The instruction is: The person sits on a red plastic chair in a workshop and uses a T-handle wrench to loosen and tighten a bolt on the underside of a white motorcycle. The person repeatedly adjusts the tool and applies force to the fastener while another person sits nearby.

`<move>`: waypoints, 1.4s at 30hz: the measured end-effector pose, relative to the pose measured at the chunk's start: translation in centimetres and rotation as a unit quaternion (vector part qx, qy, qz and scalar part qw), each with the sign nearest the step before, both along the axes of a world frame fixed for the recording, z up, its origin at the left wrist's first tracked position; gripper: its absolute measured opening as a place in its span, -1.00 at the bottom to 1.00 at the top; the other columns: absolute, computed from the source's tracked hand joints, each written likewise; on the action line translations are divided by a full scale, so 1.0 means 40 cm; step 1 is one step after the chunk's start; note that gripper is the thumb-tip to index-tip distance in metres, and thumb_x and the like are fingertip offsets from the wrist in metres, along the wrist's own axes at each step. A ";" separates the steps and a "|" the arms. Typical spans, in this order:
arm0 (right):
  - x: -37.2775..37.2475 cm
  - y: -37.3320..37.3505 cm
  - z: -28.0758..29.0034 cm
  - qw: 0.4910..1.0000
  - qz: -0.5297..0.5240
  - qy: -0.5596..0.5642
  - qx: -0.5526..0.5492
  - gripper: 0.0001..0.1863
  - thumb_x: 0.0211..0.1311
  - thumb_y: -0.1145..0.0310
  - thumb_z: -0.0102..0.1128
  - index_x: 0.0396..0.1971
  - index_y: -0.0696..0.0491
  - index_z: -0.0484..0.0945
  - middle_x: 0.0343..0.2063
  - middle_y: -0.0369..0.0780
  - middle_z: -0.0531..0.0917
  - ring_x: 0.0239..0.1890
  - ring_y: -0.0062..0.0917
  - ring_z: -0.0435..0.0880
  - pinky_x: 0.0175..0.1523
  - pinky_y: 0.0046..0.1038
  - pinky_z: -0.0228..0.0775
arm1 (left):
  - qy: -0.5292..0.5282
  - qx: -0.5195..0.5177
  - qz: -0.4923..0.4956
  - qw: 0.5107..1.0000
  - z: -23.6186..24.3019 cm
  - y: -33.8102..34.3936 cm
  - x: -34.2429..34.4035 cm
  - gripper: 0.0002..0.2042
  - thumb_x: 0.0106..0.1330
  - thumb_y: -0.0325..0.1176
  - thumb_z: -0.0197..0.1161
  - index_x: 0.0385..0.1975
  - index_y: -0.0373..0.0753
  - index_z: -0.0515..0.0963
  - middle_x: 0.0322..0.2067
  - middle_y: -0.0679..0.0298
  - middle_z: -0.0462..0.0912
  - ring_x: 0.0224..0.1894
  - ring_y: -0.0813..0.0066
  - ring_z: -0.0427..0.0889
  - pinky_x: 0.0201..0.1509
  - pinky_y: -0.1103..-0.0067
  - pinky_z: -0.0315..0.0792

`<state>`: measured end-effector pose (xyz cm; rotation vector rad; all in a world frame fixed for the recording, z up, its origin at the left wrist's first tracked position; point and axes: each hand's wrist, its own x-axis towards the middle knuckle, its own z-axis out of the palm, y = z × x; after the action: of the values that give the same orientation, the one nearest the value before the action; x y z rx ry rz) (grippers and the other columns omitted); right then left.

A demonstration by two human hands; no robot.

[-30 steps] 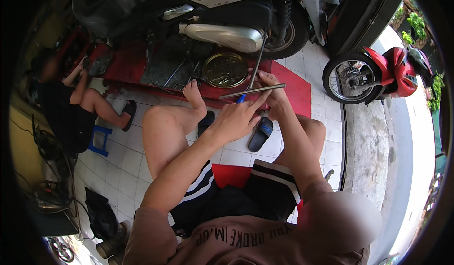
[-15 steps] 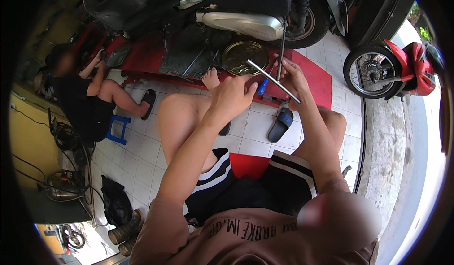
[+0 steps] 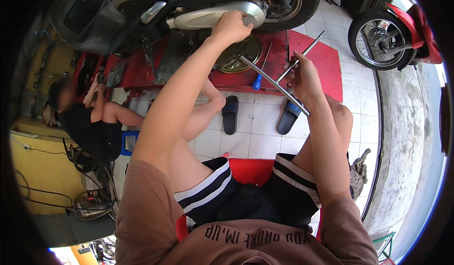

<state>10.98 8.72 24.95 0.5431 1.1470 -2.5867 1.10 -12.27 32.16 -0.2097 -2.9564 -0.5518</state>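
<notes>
Left hand (image 3: 231, 26): closed on muffler (image 3: 213, 15), top centre | right hand (image 3: 302, 73): T-wrench (image 3: 274, 85) gripped, centre right | wrench not yet set on scooter (image 3: 189, 0); work judged early

Lots going on around the edges here. At 9 o'clock another person (image 3: 90, 123) in a black top sits low on a blue stool (image 3: 126, 142), leaning toward the red ramp (image 3: 317, 59). Two black sandals (image 3: 230, 115) lie on the white tile floor (image 3: 255, 144) near the middle, with a blue-handled screwdriver (image 3: 257, 78) just above them on the ramp. At 2 o'clock there's a red bike's spoked wheel (image 3: 376, 38). A grey rag (image 3: 358, 173) lies at 4 o'clock, and coiled cables (image 3: 85, 158) at 8 o'clock by the yellow wall (image 3: 33, 170).
</notes>
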 end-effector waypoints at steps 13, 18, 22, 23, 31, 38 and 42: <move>0.002 0.053 0.047 0.994 -0.023 -0.028 -0.105 -0.81 0.25 0.23 0.00 -0.47 -0.04 0.29 -0.66 -0.28 0.44 -0.72 -0.64 0.18 -0.52 -0.55 0.07 | 0.219 -0.048 0.154 0.962 -0.120 0.182 -0.165 -0.71 0.01 -0.11 0.34 -0.26 0.00 0.67 -0.41 0.18 0.70 -0.28 0.11 0.67 -0.20 0.27 0.52; 0.009 0.066 0.067 0.996 -0.032 -0.036 -0.081 -0.82 0.28 0.23 -0.04 -0.46 -0.02 0.29 -0.66 -0.29 0.40 -0.71 -0.66 0.12 -0.50 -0.57 0.01 | 0.254 -0.037 0.133 0.957 -0.135 0.181 -0.158 -0.82 0.02 -0.13 0.34 -0.42 -0.01 0.66 -0.50 0.25 0.68 -0.37 0.13 0.67 -0.29 0.28 0.51; 0.007 0.067 0.058 0.995 -0.046 -0.037 -0.081 -0.84 0.25 0.26 0.00 -0.45 -0.03 0.30 -0.68 -0.29 0.41 -0.73 -0.65 0.14 -0.52 -0.55 0.02 | 0.240 0.005 0.061 0.969 -0.161 0.168 -0.144 -0.88 0.07 -0.19 0.30 -0.53 -0.06 0.60 -0.60 0.26 0.64 -0.46 0.14 0.65 -0.34 0.28 0.47; 0.002 0.072 0.043 0.994 -0.050 -0.036 -0.089 -0.85 0.22 0.27 0.04 -0.45 -0.04 0.31 -0.69 -0.29 0.42 -0.74 -0.64 0.17 -0.54 -0.53 0.04 | 0.232 0.023 0.037 0.972 -0.168 0.168 -0.135 -0.86 0.09 -0.19 0.29 -0.56 -0.07 0.58 -0.62 0.26 0.63 -0.47 0.13 0.64 -0.36 0.28 0.46; -0.002 0.072 0.028 0.989 -0.043 -0.027 -0.139 -0.84 0.22 0.27 0.03 -0.35 -0.01 0.27 -0.60 -0.30 0.41 -0.68 -0.66 0.18 -0.47 -0.57 0.06 | 0.000 0.082 0.171 0.982 -0.451 0.040 -0.025 -0.73 0.14 -0.15 0.23 -0.57 -0.25 0.55 -0.59 0.12 0.63 -0.43 0.13 0.66 -0.33 0.27 0.49; 0.000 0.047 0.041 0.996 -0.009 -0.028 -0.082 -0.86 0.22 0.27 -0.01 -0.36 -0.03 0.27 -0.59 -0.28 0.48 -0.68 -0.67 0.19 -0.45 -0.56 0.10 | -0.335 0.499 0.372 0.707 -0.681 -0.119 -0.034 -0.82 0.30 -0.18 0.06 -0.39 -0.12 0.51 -0.58 0.39 0.56 -0.59 0.60 0.50 -0.57 0.54 0.28; 0.003 0.031 0.071 0.999 -0.002 -0.030 -0.045 -0.86 0.29 0.28 -0.08 -0.42 0.00 0.36 -0.57 -0.21 0.56 -0.75 -0.71 0.14 -0.56 -0.64 0.04 | -0.343 0.483 0.324 0.738 -0.652 -0.083 -0.024 -0.84 0.33 -0.19 0.03 -0.33 -0.09 0.50 -0.52 0.41 0.56 -0.59 0.59 0.48 -0.54 0.54 0.24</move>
<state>11.12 9.98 27.79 0.6003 1.0072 -2.5919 0.14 -15.60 6.10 1.2942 -2.4441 -2.2033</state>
